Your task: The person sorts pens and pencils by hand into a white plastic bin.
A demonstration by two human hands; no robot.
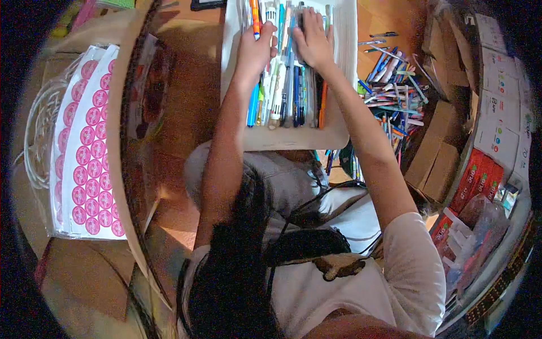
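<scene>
A white plastic tray (293, 139) full of pens stands before me, most of them lying lengthwise. My left hand (256, 52) is closed at the tray's left side, its fingers curled around an orange pen (256, 20) that points up past the thumb. Beside it lies a thick white multicolor pen (271, 16). My right hand (315, 48) rests palm down over the pens in the right half, fingers stretched out and thumb apart. Below the hands show a blue pen (252, 107), another white multicolor pen (275, 101) and an orange pen (322, 104).
A loose heap of pens (395, 96) spreads over the wooden floor right of the tray. Further right are cardboard flaps (437, 152) and red boxes (477, 181). Sheets of round pink stickers (87, 152) lie in a carton at the left, beside a coiled white cable (39, 135).
</scene>
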